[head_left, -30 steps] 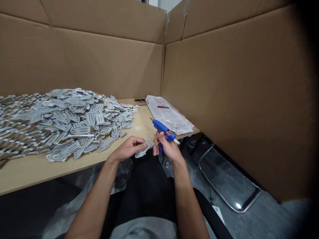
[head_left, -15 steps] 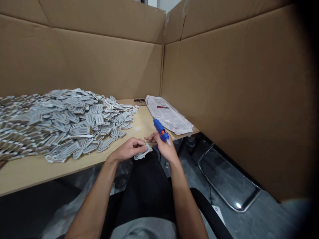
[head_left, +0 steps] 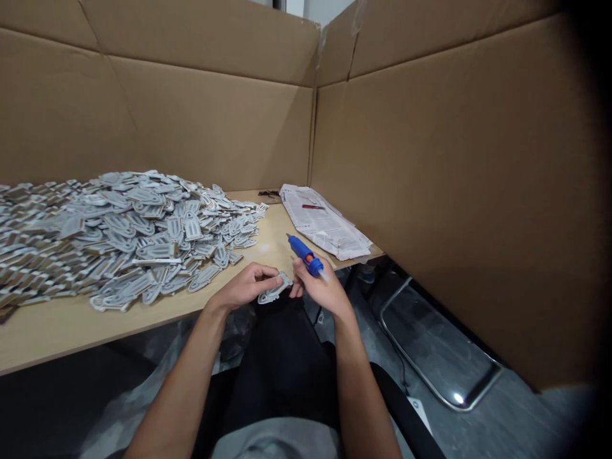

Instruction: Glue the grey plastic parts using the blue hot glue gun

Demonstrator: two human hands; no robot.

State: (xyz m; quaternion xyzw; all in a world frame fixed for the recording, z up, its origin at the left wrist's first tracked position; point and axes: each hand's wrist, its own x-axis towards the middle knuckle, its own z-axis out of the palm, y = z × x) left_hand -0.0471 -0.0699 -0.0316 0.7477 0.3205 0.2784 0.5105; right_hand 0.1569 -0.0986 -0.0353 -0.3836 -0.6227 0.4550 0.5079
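Note:
Just off the table's front edge, my left hand (head_left: 247,285) pinches a small grey frame-like piece (head_left: 275,290) between thumb and fingers. My right hand (head_left: 319,284) is wrapped round a blue glue gun (head_left: 305,255), whose tip points up and left over the table. The fingers of my right hand are close to the right end of the grey piece. A large heap of similar grey pieces (head_left: 157,223) covers the left part of the table (head_left: 105,328).
Cardboard walls (head_left: 215,121) stand behind and to the right. Newspaper sheets (head_left: 325,223) with a red pen-like object (head_left: 313,206) lie at the table's right end. A metal chair frame (head_left: 430,389) is on the floor at right.
My right hand has drawn its fingers back from the grey piece and curled them round the glue gun. The gun's tip has shifted left and slightly down. My left hand has barely moved.

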